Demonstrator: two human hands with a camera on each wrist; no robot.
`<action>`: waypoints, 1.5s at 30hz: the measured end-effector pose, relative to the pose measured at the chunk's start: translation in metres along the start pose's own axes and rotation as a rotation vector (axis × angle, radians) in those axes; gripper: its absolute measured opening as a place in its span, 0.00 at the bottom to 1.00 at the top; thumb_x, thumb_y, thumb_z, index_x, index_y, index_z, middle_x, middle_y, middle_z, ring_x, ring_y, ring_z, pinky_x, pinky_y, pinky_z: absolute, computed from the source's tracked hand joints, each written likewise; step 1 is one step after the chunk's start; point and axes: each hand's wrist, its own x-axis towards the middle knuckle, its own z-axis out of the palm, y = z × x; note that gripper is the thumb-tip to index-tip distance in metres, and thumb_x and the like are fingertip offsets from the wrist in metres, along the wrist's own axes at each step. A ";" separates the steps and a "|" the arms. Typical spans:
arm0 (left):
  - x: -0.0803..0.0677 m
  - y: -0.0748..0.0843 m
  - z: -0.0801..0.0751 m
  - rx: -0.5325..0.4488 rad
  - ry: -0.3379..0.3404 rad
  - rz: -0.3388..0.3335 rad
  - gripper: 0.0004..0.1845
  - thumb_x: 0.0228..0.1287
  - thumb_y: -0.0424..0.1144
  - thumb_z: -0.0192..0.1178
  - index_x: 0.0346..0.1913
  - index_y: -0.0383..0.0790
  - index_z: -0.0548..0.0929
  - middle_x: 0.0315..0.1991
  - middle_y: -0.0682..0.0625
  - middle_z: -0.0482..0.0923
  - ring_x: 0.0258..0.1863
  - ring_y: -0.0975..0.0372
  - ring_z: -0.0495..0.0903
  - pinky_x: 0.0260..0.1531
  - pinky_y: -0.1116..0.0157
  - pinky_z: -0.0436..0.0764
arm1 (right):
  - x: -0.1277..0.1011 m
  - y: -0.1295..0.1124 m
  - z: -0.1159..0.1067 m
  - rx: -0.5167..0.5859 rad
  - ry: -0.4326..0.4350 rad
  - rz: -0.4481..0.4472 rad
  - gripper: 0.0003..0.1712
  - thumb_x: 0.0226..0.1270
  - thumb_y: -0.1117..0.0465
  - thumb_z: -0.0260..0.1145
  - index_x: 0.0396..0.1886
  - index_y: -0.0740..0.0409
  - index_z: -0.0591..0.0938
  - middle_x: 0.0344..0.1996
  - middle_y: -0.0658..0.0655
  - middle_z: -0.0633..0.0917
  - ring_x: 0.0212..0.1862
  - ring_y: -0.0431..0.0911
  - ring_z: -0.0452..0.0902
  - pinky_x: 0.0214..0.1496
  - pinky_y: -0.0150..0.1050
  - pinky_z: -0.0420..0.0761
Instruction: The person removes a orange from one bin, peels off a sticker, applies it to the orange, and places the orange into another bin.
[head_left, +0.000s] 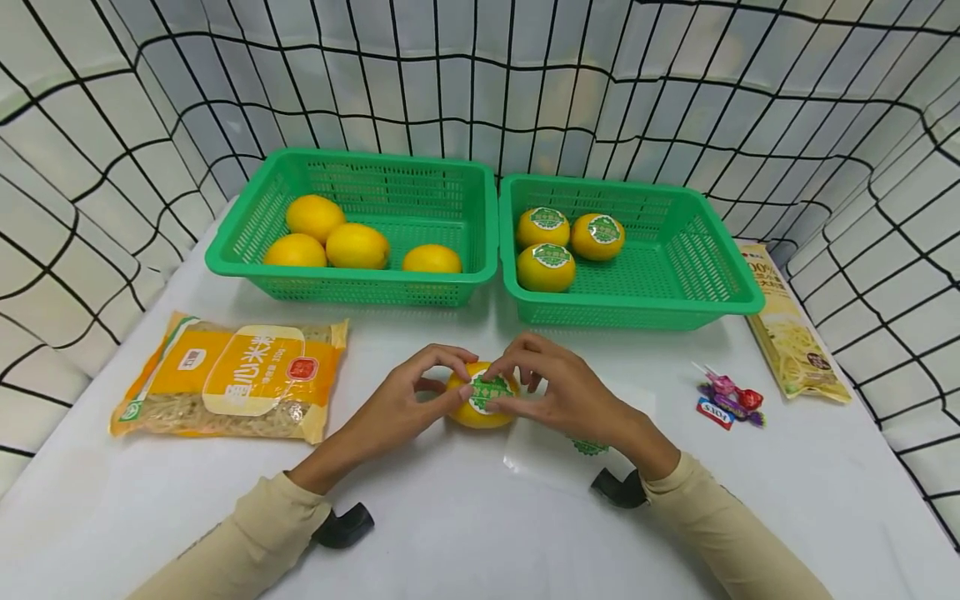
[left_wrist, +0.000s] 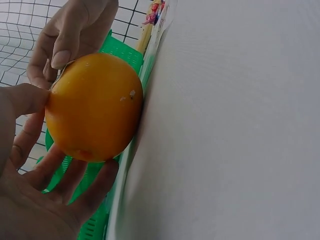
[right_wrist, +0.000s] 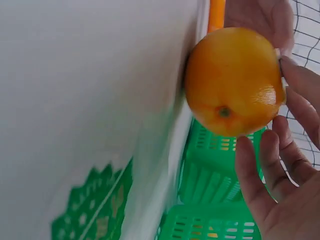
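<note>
The white table [head_left: 465,533] carries 2 green baskets side by side at its far edge: the left basket [head_left: 247,242] holds 4 plain oranges, the right basket [head_left: 720,275] holds 3 oranges that each wear a green sticker. Nearer, a yellow noodle packet [head_left: 232,375] lies to the left, a pasta packet [head_left: 791,333] along the right edge, and a few wrapped sweets [head_left: 727,400] beside it.

Dead centre, just in front of the person, sits the orange [head_left: 480,398], resting on the table with both hands meeting over it. It is round, so no long axis matters; neither hand is nearer. The left hand [head_left: 401,404] cups its left side, fingers curled round. The right hand [head_left: 566,387] presses fingertips on the green sticker [head_left: 489,390] on top. A clear sticker sheet [head_left: 570,450] lies under the right wrist. Nothing stands between orange and baskets.
</note>
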 end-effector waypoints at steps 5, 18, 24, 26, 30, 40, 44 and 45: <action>-0.002 0.000 -0.001 -0.007 -0.002 -0.031 0.08 0.76 0.40 0.67 0.49 0.47 0.78 0.66 0.51 0.79 0.66 0.56 0.78 0.62 0.48 0.81 | -0.003 -0.008 0.003 -0.147 0.016 0.054 0.22 0.62 0.49 0.83 0.56 0.40 0.89 0.51 0.45 0.81 0.51 0.40 0.78 0.44 0.43 0.86; 0.004 0.001 -0.013 -0.068 -0.034 -0.141 0.14 0.75 0.43 0.67 0.53 0.43 0.76 0.67 0.47 0.76 0.65 0.54 0.77 0.60 0.54 0.83 | 0.011 -0.025 0.025 -0.288 -0.092 0.251 0.39 0.59 0.38 0.81 0.67 0.42 0.78 0.55 0.47 0.85 0.46 0.40 0.82 0.39 0.38 0.83; 0.025 0.006 -0.012 -0.091 0.003 -0.215 0.19 0.80 0.48 0.61 0.62 0.39 0.79 0.63 0.40 0.80 0.57 0.48 0.82 0.52 0.53 0.87 | 0.008 -0.031 -0.019 -0.367 -0.092 0.300 0.44 0.56 0.39 0.81 0.68 0.48 0.74 0.52 0.51 0.84 0.42 0.44 0.81 0.39 0.39 0.84; 0.038 0.008 -0.005 -0.099 0.015 -0.247 0.22 0.80 0.51 0.60 0.64 0.39 0.80 0.61 0.42 0.82 0.56 0.49 0.83 0.51 0.54 0.88 | 0.010 -0.031 -0.053 -0.376 -0.066 0.304 0.45 0.56 0.43 0.81 0.70 0.51 0.73 0.52 0.53 0.83 0.43 0.46 0.81 0.42 0.40 0.85; 0.069 0.015 0.013 -0.156 0.030 -0.304 0.25 0.80 0.56 0.58 0.67 0.42 0.81 0.59 0.45 0.85 0.56 0.50 0.85 0.54 0.54 0.87 | 0.024 -0.018 -0.119 -0.394 -0.036 0.293 0.43 0.59 0.51 0.80 0.70 0.58 0.71 0.53 0.61 0.83 0.48 0.54 0.80 0.47 0.47 0.84; 0.104 0.023 0.040 -0.347 0.129 -0.289 0.19 0.84 0.49 0.56 0.56 0.34 0.81 0.58 0.37 0.85 0.56 0.46 0.86 0.57 0.49 0.86 | 0.084 0.046 -0.176 -0.508 -0.427 0.629 0.47 0.67 0.51 0.72 0.80 0.60 0.64 0.66 0.72 0.76 0.49 0.60 0.80 0.51 0.54 0.85; 0.105 0.019 0.040 -0.387 0.145 -0.283 0.17 0.83 0.46 0.57 0.54 0.33 0.81 0.58 0.36 0.84 0.55 0.46 0.85 0.56 0.50 0.87 | 0.099 0.064 -0.176 -0.471 -0.529 0.773 0.46 0.71 0.49 0.70 0.83 0.52 0.62 0.77 0.70 0.65 0.56 0.62 0.80 0.44 0.48 0.89; 0.105 0.018 0.040 -0.395 0.145 -0.281 0.17 0.83 0.46 0.58 0.53 0.32 0.81 0.58 0.36 0.84 0.55 0.45 0.85 0.56 0.50 0.87 | 0.102 0.067 -0.175 -0.468 -0.545 0.792 0.46 0.71 0.49 0.70 0.83 0.51 0.61 0.78 0.71 0.63 0.58 0.62 0.80 0.45 0.48 0.90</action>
